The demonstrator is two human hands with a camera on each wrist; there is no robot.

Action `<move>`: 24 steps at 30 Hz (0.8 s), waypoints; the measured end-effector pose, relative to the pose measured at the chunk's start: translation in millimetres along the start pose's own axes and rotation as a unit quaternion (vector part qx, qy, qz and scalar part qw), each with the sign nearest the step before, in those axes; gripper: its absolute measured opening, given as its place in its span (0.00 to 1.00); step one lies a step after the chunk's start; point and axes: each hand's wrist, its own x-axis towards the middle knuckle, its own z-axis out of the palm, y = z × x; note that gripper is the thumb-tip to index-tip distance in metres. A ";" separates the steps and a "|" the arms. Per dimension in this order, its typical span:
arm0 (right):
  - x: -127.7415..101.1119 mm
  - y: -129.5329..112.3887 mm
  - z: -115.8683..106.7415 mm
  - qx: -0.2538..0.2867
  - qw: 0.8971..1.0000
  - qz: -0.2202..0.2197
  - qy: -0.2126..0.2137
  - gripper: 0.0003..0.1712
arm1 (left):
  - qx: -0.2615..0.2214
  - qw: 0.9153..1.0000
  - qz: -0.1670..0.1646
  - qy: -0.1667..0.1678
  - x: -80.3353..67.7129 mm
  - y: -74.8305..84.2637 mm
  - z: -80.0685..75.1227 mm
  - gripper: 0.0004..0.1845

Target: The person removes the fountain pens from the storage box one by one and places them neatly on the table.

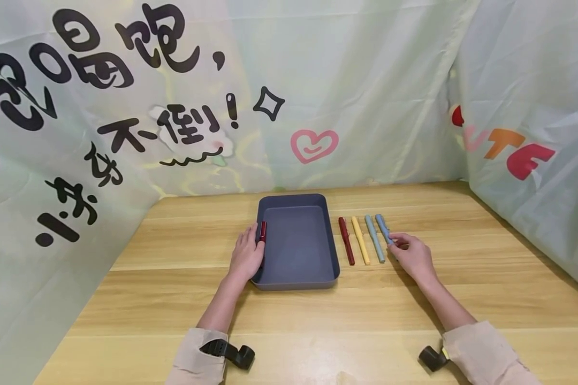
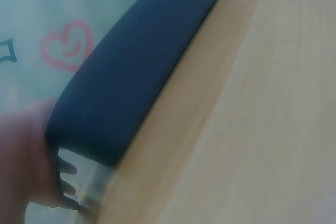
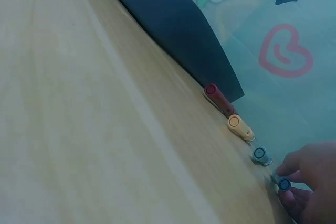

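Resting on the pale wooden surface (image 1: 318, 321), both hands are working either side of a dark blue rectangular plastic tray (image 1: 298, 267). The left hand (image 1: 247, 256) is gripping the tray's left rim while pinching a short red pen (image 1: 262, 231) against it. Right of the tray, the right hand (image 1: 412, 255) is pinching the near end of a light blue pen (image 1: 383, 229), the rightmost in a row lying beside a grey-blue pen (image 1: 374, 239), a yellow pen (image 1: 360, 240) and a dark red pen (image 1: 346, 241).

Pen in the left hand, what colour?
Red pen, held by the left hand at the tray rim; head view.
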 end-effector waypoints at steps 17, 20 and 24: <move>-0.2 -0.2 -0.7 0.006 1.000 -0.003 0.010 0.16 | -0.001 1.000 -0.003 -0.001 -0.9 2.2 -1.0 0.30; 0.1 0.7 0.1 0.005 1.000 -0.004 0.012 0.15 | 0.001 1.000 -0.003 -0.002 -1.1 2.3 -1.3 0.30; 0.1 1.5 0.6 0.004 1.000 -0.003 0.014 0.15 | -0.001 1.000 -0.004 -0.004 -1.4 2.9 -1.8 0.30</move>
